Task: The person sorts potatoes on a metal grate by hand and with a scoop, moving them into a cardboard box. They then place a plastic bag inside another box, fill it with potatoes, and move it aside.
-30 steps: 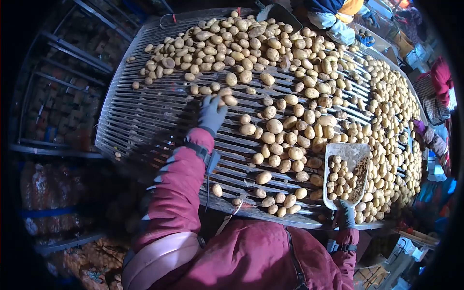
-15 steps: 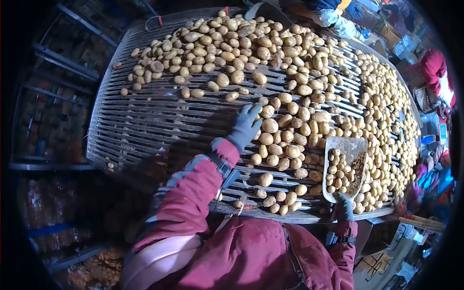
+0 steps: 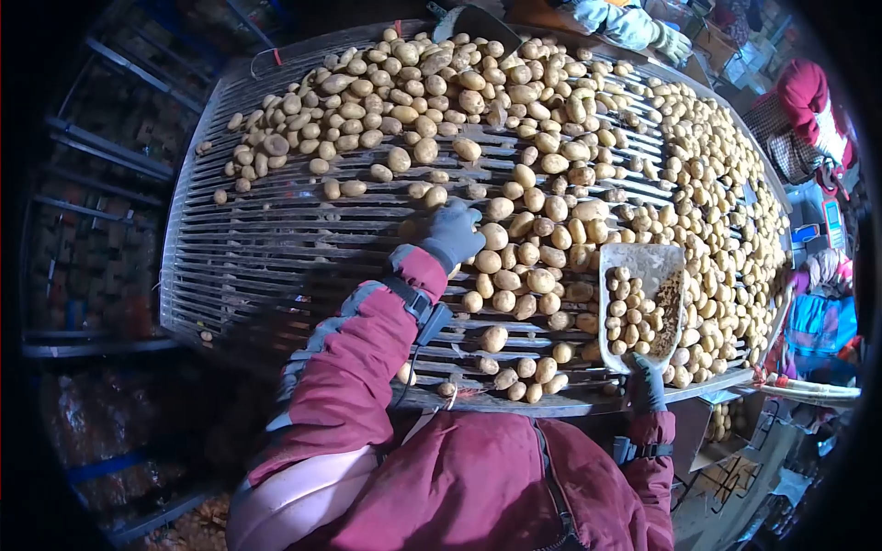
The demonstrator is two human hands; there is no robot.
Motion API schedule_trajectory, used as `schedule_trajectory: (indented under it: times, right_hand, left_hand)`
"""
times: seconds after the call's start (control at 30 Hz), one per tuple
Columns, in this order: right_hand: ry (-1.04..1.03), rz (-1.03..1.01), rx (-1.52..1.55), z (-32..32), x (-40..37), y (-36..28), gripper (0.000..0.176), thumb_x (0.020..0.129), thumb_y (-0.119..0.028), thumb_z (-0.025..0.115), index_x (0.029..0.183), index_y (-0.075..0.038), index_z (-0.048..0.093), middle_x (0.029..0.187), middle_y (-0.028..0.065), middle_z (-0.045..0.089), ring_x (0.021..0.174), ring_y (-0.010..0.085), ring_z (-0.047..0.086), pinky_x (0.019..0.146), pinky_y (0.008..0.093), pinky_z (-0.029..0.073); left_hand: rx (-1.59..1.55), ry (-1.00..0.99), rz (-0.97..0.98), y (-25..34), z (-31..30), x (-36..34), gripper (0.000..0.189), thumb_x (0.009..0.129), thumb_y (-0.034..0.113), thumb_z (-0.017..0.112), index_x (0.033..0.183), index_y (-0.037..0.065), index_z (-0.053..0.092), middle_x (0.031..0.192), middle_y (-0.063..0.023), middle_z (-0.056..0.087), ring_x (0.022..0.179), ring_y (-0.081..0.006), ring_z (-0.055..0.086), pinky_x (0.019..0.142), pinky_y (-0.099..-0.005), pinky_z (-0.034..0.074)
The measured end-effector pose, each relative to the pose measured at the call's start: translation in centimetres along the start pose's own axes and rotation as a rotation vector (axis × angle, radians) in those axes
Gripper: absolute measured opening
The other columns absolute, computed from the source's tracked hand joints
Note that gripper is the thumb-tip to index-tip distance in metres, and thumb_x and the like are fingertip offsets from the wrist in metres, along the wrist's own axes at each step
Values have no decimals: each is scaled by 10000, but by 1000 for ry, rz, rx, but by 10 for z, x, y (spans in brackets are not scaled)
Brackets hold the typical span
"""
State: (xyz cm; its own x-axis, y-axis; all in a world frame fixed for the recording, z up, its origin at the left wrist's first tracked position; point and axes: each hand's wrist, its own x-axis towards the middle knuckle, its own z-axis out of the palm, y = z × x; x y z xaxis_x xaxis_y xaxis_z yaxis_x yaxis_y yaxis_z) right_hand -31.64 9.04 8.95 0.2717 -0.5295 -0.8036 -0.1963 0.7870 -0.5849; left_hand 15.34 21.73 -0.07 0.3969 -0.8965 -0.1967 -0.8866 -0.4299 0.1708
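Several potatoes (image 3: 494, 237) lie spread over a slatted metal sorting table (image 3: 266, 241). My left hand (image 3: 452, 237), in a grey glove, is low among them near the middle, palm down. Its fingers curl under, and what they hold, if anything, is hidden. Potatoes touch or sit close around it. At the front right, my right hand (image 3: 646, 384), also gloved, is closed around the handle of a wide, pale scoop (image 3: 665, 266). The scoop lies on the potatoes and holds several small ones, with brown crumbs of dirt on its right side.
A second scoop (image 3: 478, 25) rests at the far edge. Another person's gloved hand (image 3: 671, 42) is beyond that edge, and a person in a red hood (image 3: 802, 92) is at right. A box of potatoes (image 3: 729, 418) stands below the table's front right edge.
My left hand has drawn slightly down and its outstretched fingers have curled. My right hand stays on the scoop. The view has shifted a little, and the other person's hand has moved.
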Motion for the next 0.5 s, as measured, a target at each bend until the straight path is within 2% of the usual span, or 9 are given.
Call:
schedule_trajectory:
  times: [0.07, 0.13, 0.17, 0.27, 0.33, 0.4, 0.43, 0.47, 0.5]
  right_hand:
    - [-28, 1, -5, 2, -7, 1, 171, 975, -283, 602, 1001, -124, 659, 752, -7, 637, 574, 123, 575, 465, 273, 430]
    - [-58, -157, -256, -29, 18, 25, 186, 983, -297, 592, 958, -124, 655, 724, -13, 606, 538, 113, 542, 448, 271, 390]
    - [-144, -554, -665, -76, 67, 63, 200, 992, -296, 573, 907, -131, 649, 701, -16, 579, 511, 116, 519, 441, 265, 368]
    - [-212, -596, -956, -44, 30, 34, 222, 972, -269, 598, 883, -70, 639, 696, 9, 579, 504, 150, 569, 415, 324, 441]
    - [-172, -333, -602, -29, 23, 35, 260, 947, -261, 626, 957, -2, 644, 689, 71, 609, 472, 219, 606, 389, 368, 490]
    - [-80, -42, -340, 33, -20, -6, 282, 936, -266, 641, 974, 14, 635, 694, 76, 622, 462, 229, 607, 385, 369, 486]
    - [-91, -39, -346, 40, -24, -13, 282, 936, -266, 641, 974, 14, 635, 694, 76, 622, 462, 229, 607, 385, 369, 486]
    - [-140, -45, -362, 47, -24, -18, 281, 933, -266, 645, 983, 11, 639, 699, 75, 626, 468, 227, 610, 388, 363, 487]
    - [-186, -48, -382, 54, -22, -22, 280, 931, -266, 650, 991, 7, 643, 703, 74, 630, 474, 225, 613, 391, 357, 487]
  left_hand:
    - [75, -144, 3, 7, -22, 2, 405, 801, 189, 687, 1195, 95, 681, 1241, -213, 607, 1114, -379, 642, 943, -483, 540]
    - [79, -77, 10, 9, -21, -1, 293, 796, 147, 674, 1083, 91, 687, 1195, -196, 616, 1091, -375, 645, 915, -487, 549]
    - [46, -5, -30, 11, -23, -1, 270, 797, 135, 669, 1063, 91, 685, 1176, -185, 620, 1076, -376, 644, 903, -490, 550]
    - [-6, 150, -98, -2, -5, 15, 178, 794, 81, 658, 970, 83, 681, 1098, -171, 628, 1027, -380, 643, 855, -483, 549]
    - [-478, 214, -146, -8, -5, 18, 130, 792, 33, 649, 912, 74, 678, 1028, -177, 664, 981, -386, 656, 828, -462, 547]
    - [-946, 405, -34, 9, -30, 15, 106, 812, 67, 697, 915, 52, 679, 924, -148, 716, 881, -262, 687, 793, -392, 550]
    - [-1105, 314, -35, 26, -56, 10, 163, 826, 135, 748, 953, 48, 695, 937, -127, 720, 889, -204, 677, 787, -361, 550]
    - [-1071, 260, 104, 39, -65, 11, 264, 840, 203, 779, 1051, 58, 716, 992, -118, 734, 921, -196, 689, 806, -349, 554]
    - [-829, 170, 355, 56, -141, -22, 396, 848, 255, 795, 1190, 75, 707, 1041, -121, 734, 982, -198, 695, 886, -348, 551]
